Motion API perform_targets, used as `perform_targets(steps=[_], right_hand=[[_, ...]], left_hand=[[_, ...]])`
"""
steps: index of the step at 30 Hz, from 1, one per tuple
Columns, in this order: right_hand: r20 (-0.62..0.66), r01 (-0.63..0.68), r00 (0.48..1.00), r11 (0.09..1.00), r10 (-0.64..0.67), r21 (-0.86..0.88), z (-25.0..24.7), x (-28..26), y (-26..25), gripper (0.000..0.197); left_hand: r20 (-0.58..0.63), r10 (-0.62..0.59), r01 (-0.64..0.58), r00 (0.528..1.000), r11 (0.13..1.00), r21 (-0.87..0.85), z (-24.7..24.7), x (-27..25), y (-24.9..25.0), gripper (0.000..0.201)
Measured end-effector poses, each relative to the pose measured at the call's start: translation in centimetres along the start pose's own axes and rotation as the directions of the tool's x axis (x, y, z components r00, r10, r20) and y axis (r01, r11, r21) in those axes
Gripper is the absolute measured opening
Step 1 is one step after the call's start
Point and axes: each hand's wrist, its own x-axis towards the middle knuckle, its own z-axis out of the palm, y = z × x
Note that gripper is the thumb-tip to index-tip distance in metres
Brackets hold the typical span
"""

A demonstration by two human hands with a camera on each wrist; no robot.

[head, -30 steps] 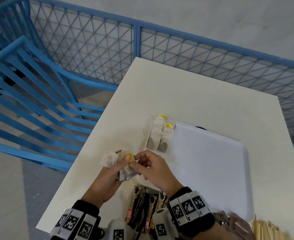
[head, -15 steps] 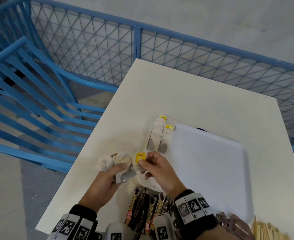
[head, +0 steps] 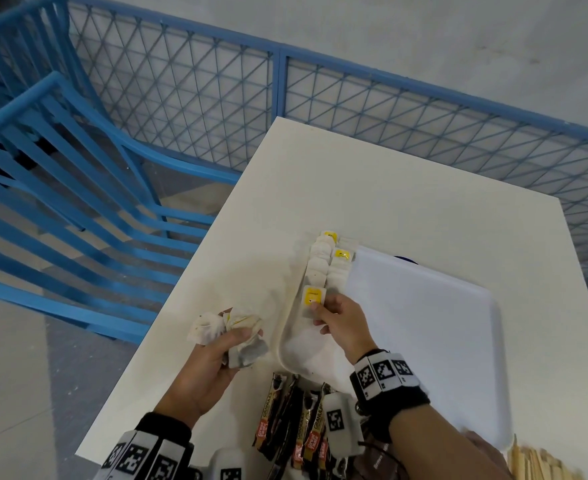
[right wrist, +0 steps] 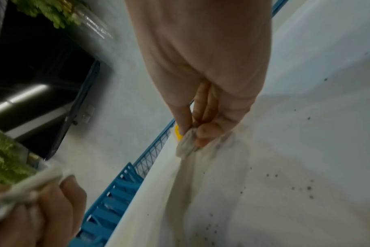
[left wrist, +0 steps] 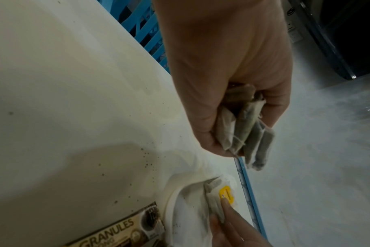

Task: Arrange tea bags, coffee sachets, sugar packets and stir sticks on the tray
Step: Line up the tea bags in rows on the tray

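Nearest to the person, coffee sachets (head: pixel 285 420) lie on the table (head: pixel 389 188) between the two wrists, and stir sticks (head: pixel 535 462) are seen at the near right corner.

A little farther, to the left of the tray (head: pixel 424 323), a bunch of tea bags (head: pixel 230 332) is gripped in the left hand (head: pixel 212 365), whose fingers are curled around it. This bunch is held above the table, apart from the tray.

The right hand (head: pixel 341 320) is over the tray's left edge. One tea bag (head: pixel 311 299) with a yellow tag is pinched between its thumb and fingers. Whether this bag already rests on the tray cannot be told.

Beyond it, the row of bags (head: pixel 327 265) is laid along the tray's left rim, with the long axis running away from the person. The pinched bag is at the near end of this row and is turned the same way.

The right hand is clearly the nearer one to the row. It is judged that the bag is to be set down straight ahead, just beside the last bag, while the left hand stays as the supply.
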Motion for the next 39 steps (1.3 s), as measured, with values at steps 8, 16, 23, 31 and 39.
perform_targets(steps=[8,16,23,31,39], right_hand=[[-0.14,0.116,0.981,0.981,-0.138,-0.159,1.5,0.8,0.0,0.023],[-0.153,0.145,0.971,0.962,-0.183,-0.23,1.5,1.2,-0.1,0.026],[-0.15,0.186,0.96,0.937,-0.238,-0.296,1.6,0.4,-1.0,0.025],[0.368,0.37,0.88,0.919,-0.299,-0.138,2.5,-4.4,-3.8,0.02],[0.326,0.27,0.91,0.963,-0.255,0.0,1.6,-5.2,-3.4,0.006]], left_hand=[[0.004,0.011,-0.011,1.0,1.0,0.02,-0.1,0.1,0.1,0.03],[0.019,0.018,-0.019,1.0,0.999,0.033,0.2,0.3,0.1,0.023],[0.033,0.013,-0.014,0.999,1.0,0.024,0.4,0.6,0.1,0.025],[0.066,-0.033,0.033,0.997,0.999,-0.002,1.1,0.8,0.2,0.033],[0.059,-0.061,0.059,0.996,0.997,0.041,1.5,0.6,0.1,0.065]])
